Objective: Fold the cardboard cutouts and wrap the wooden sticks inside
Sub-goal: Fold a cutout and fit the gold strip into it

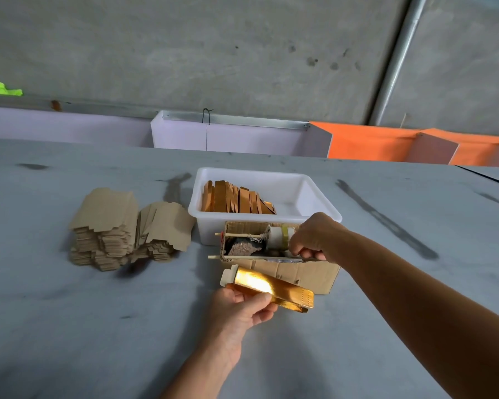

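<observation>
My left hand holds a folded gold-faced cardboard cutout just in front of a brown cardboard box. A pale flap sticks out at its left end. My right hand reaches into the top of that box, fingers curled and pinching something next to a white tape roll; what it pinches is hidden. Two thin wooden sticks lie across the box opening. Flat brown cardboard cutouts are stacked in piles to the left.
A white plastic tub behind the box holds several wrapped orange-brown pieces standing on edge. The grey table stretches all around. Purple and orange panels run along its far edge below a concrete wall.
</observation>
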Tool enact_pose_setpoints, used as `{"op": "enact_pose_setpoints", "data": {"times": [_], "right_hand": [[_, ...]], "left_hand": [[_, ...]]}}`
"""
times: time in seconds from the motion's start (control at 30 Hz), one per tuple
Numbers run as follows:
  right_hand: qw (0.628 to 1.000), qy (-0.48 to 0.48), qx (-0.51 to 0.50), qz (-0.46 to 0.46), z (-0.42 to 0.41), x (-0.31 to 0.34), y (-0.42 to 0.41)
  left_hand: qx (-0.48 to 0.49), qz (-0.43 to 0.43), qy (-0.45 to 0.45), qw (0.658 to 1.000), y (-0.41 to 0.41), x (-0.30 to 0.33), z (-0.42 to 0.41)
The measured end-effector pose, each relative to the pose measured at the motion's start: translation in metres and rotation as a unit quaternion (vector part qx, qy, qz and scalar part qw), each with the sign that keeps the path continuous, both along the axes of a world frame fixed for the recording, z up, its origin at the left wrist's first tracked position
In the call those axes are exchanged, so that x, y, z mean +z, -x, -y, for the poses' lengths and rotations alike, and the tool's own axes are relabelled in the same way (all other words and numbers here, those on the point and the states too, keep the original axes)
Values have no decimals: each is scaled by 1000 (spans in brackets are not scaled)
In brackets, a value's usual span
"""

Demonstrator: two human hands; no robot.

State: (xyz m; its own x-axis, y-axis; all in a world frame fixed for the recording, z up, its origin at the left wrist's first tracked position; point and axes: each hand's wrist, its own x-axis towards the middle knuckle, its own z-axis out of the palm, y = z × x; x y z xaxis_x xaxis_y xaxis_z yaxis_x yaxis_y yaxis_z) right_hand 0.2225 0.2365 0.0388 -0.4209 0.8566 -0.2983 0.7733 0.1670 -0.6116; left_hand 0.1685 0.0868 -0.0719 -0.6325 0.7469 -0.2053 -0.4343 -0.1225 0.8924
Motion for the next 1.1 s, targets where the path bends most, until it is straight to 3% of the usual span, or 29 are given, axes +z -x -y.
{"op": "enact_pose_setpoints", "data": {"times": [0.67, 1.1], "right_hand": [[997, 27, -25, -75, 14, 11, -7], [977, 54, -58, -196, 33, -16, -43]], "left_hand": [[66, 25, -32, 997, -5, 3, -22], [72, 28, -15, 997, -3, 2, -24]]}}
